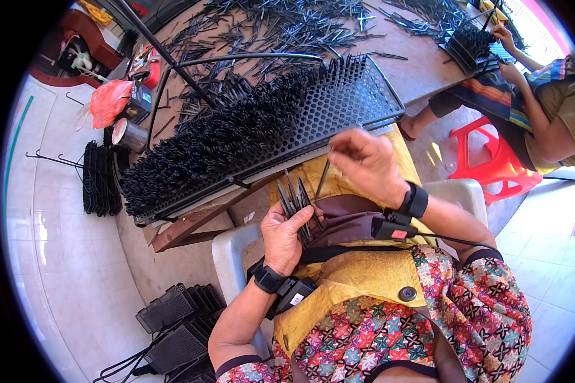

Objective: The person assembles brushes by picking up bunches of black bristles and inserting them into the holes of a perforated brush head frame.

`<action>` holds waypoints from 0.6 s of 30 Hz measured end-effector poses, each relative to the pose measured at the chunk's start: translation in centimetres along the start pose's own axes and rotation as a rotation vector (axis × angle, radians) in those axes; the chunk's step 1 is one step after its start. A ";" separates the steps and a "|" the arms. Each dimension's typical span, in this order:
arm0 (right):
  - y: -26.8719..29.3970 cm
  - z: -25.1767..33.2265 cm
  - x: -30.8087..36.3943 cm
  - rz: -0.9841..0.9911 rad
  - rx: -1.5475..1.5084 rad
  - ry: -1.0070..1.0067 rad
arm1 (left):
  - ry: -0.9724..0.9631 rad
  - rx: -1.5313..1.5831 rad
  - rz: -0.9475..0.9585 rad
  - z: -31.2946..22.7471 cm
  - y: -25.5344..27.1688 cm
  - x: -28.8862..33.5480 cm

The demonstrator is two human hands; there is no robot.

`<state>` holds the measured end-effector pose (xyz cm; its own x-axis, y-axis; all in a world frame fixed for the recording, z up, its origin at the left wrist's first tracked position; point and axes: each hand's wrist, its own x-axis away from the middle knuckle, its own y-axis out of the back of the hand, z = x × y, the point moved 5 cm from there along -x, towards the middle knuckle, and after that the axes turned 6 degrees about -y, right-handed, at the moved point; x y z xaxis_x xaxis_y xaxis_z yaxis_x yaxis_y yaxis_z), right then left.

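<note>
My left hand [281,237] is closed around a small bundle of thin black strips [292,199], their ends fanning up past the thumb. Slightly higher and to the right, my right hand [372,161] has its fingers pinched together on a single dark strip [322,180] that slants down toward the bundle. Just beyond both hands, a black perforated metal rack [348,102] lies tilted on the table edge. Black strips [217,137] stand densely packed in its left and middle holes, while bare holes show at its right end.
Loose black strips [268,32] cover the table [421,70] behind the rack. At the upper right a co-worker's hand [506,39] is at a similar rack [469,51], beside a red stool [492,159]. Black racks [172,319] lie stacked on the floor, lower left. A red plastic bag [110,102] sits at left.
</note>
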<state>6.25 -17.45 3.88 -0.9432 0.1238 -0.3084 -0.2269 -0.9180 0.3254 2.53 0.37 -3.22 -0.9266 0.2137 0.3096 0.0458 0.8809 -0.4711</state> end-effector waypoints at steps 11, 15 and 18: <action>-1.6 4.3 -4.4 -0.205 0.135 0.615 | 0.014 -0.036 -0.003 0.0 0.3 0.1; -2.7 4.6 -4.1 -0.143 0.185 0.755 | 0.026 -0.031 -0.010 -0.1 0.1 0.1; -3.1 4.8 -4.2 -0.132 0.246 0.829 | 0.027 -0.025 -0.017 -0.1 0.0 0.1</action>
<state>9.77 -13.33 8.46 -0.4468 -0.1782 -0.8767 -0.4578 -0.7964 0.3952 2.49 0.50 -3.09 -0.9168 0.2097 0.3398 0.0399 0.8949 -0.4446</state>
